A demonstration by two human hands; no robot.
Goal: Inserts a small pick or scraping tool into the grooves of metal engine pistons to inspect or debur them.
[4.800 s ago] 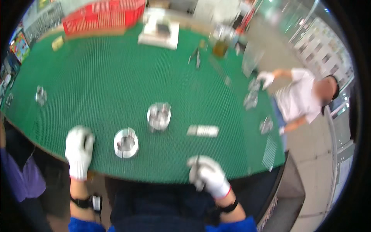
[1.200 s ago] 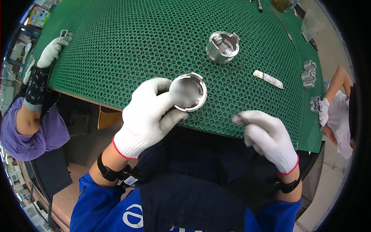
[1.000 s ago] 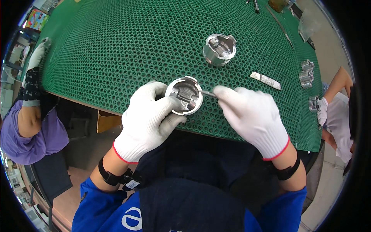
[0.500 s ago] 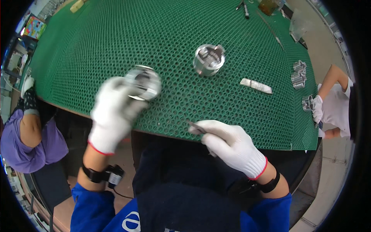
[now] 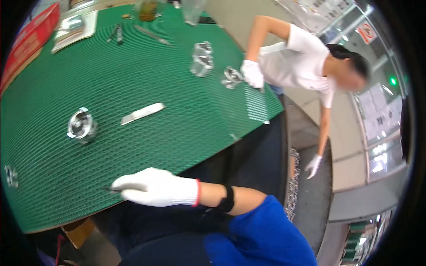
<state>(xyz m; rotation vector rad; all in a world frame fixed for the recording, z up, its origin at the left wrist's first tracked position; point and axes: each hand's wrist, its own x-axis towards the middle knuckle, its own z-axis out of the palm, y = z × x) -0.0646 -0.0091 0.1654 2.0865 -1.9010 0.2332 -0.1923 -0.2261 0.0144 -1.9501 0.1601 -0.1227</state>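
My right hand (image 5: pixel 155 188), in a white knitted glove, is near the table's front edge. Its thumb and fingers pinch a thin dark metal tool (image 5: pixel 112 189), of which only the tip shows. Beyond it a shiny metal piston (image 5: pixel 82 126) rests on the green mat (image 5: pixel 146 84). To the right of that piston lies a white wrapped strip (image 5: pixel 142 114). Another shiny metal part (image 5: pixel 12 176) shows at the far left rim, partly cut off. My left hand is outside the picture.
Several more pistons (image 5: pixel 202 60) stand toward the right end of the table. A co-worker's gloved hand (image 5: pixel 253 74) is beside one of them. Farther back are pens (image 5: pixel 119 34), a thin rod (image 5: pixel 153 35), a jar of amber liquid (image 5: pixel 147 10) and a red bin (image 5: pixel 31 40).
The view has swung to the right, bringing the co-worker more fully into sight. My left hand, which held a piston, has left the picture. My right hand still pinches the thin tool.
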